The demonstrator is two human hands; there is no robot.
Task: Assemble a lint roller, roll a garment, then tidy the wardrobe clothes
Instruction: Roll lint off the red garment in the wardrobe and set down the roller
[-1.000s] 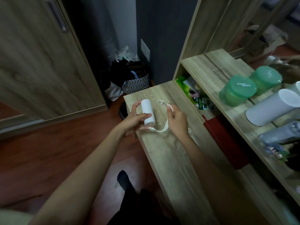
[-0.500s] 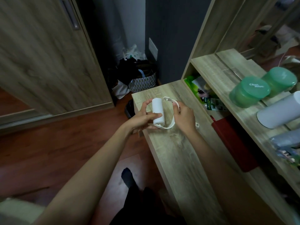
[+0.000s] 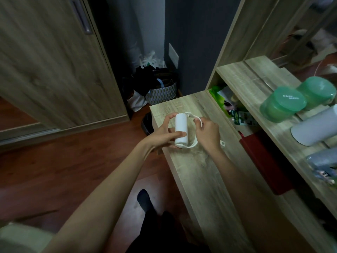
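A white cylindrical lint roll (image 3: 180, 125) sits inside the loop of a white plastic roller frame (image 3: 193, 143), both held just above the wooden desk (image 3: 198, 172). My left hand (image 3: 162, 134) grips the roll, thumb across its lower end and fingers behind its top. My right hand (image 3: 207, 133) pinches the frame's right side, and the frame's handle end (image 3: 222, 143) pokes out past my wrist. The frame's arms reach both ends of the roll; whether they are seated I cannot tell.
A wardrobe sliding door (image 3: 49, 57) stands at the left. Bags (image 3: 160, 88) fill the dark corner. On the right shelf (image 3: 255, 84) stand two green jars (image 3: 284, 103) and a white cylinder (image 3: 313, 126). Packets (image 3: 226, 105) and a red box (image 3: 269, 161) lie below.
The roll has gone from beside the frame to inside its loop, and my two hands have come closer together around it. My view has shifted a little.
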